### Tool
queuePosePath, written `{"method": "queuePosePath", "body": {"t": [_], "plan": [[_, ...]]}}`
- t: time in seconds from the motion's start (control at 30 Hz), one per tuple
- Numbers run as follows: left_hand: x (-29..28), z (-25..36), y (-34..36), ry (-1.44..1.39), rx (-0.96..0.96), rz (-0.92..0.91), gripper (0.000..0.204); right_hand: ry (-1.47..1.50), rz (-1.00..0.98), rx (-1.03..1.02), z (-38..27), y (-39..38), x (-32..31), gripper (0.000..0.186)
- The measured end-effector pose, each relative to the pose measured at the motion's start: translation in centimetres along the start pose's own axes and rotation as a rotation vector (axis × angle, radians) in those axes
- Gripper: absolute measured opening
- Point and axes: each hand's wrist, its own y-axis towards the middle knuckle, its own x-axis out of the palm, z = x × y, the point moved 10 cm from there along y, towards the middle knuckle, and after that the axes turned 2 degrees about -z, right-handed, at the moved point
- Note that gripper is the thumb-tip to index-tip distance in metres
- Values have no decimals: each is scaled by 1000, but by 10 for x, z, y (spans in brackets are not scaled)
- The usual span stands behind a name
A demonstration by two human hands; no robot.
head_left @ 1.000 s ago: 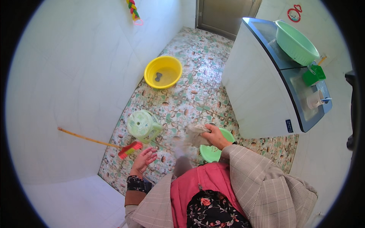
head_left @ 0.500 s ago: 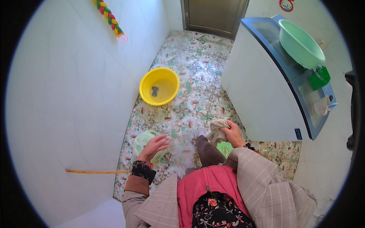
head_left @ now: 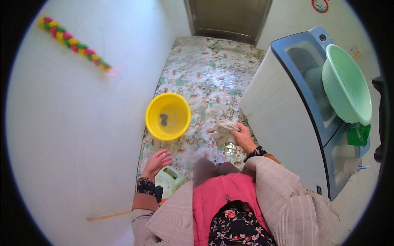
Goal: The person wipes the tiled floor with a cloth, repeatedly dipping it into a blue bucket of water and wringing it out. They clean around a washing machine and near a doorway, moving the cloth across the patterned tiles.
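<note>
Upper right, round red sign [head_left: 320,5] cut off; right hand [head_left: 243,138] clamped on grey cloth [head_left: 223,131]; left hand [head_left: 156,162] open above pale green jug [head_left: 170,182], half hidden.

The right hand [head_left: 243,137] has lifted the grey cloth [head_left: 223,132] off the floor, up toward one o'clock. The left hand [head_left: 156,162] has come off the pale green jug [head_left: 170,180], and now hangs empty at eleven o'clock of it, below the yellow basin [head_left: 168,116].

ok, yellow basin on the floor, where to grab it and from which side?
Probably the rim of the yellow basin, at its near edge, coming from above with the left hand, the closer one. It sits upright and open, so the rim is exposed; fingers can hook over it. The right hand already holds a cloth.
</note>
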Motion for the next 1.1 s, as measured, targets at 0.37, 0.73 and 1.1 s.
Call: {"method": "queuePosePath", "body": {"t": [0.37,0.73,1.1], "plan": [[-52,151,154,-103,17,51,48,52,206,22,-65,207,-10,24],[87,381,328,215,52,-218,40,412,523,-103,-106,388,-78,20],[123,497,444,308,-56,-212,44,-2,803,174,-41,517,-149,23]]}}
